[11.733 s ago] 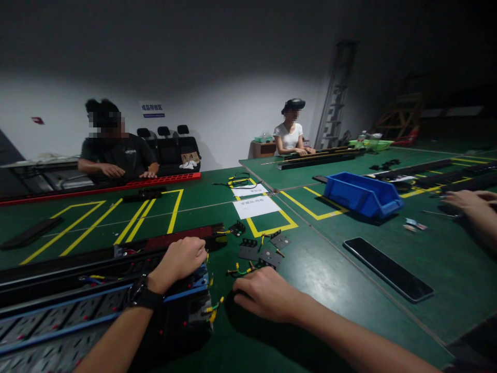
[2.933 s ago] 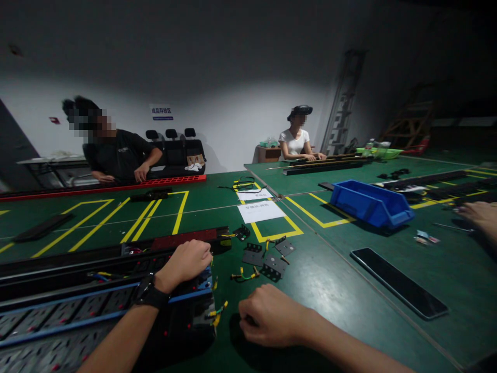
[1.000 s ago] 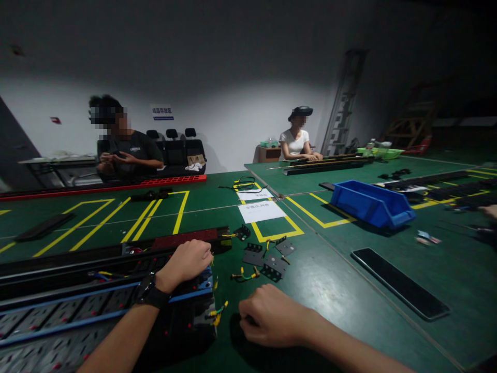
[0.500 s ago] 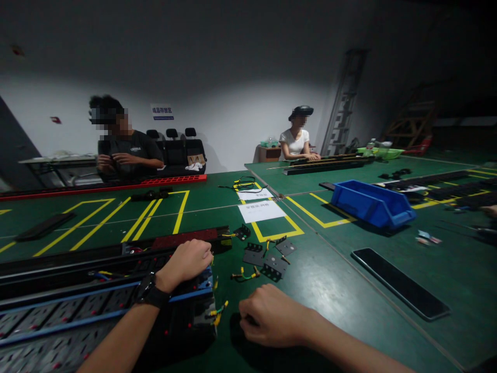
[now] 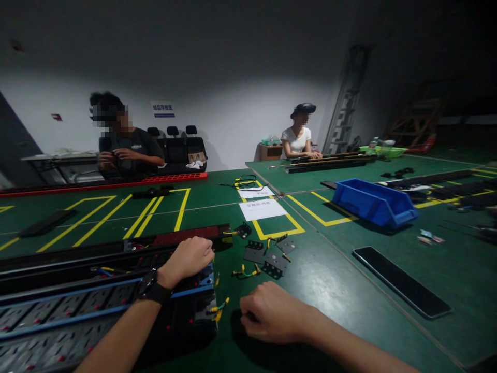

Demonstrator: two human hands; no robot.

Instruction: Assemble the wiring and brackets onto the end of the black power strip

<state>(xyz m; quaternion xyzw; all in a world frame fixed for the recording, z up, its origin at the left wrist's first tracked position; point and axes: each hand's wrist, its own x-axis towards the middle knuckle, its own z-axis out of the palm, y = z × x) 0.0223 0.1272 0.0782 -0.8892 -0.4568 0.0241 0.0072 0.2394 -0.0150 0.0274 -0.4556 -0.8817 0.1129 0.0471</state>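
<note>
My left hand, with a black watch on the wrist, rests as a loose fist on the ends of several long black power strips. These have blue edges and small red spots. My right hand lies on the green table in a fist, just right of the strips; nothing shows in it. Short yellow-green wires stick out from the strip ends, between the two hands. Beyond my right hand lie several black metal brackets with holes, and a loose yellow-green wire.
A blue bin and a black phone are on the right. White paper labels lie within yellow tape lines. A red perforated rail runs along the far left edge. Two people sit across the table.
Both hands keep their pose and place. The view has shifted very slightly; nothing has been picked up or put down.
</note>
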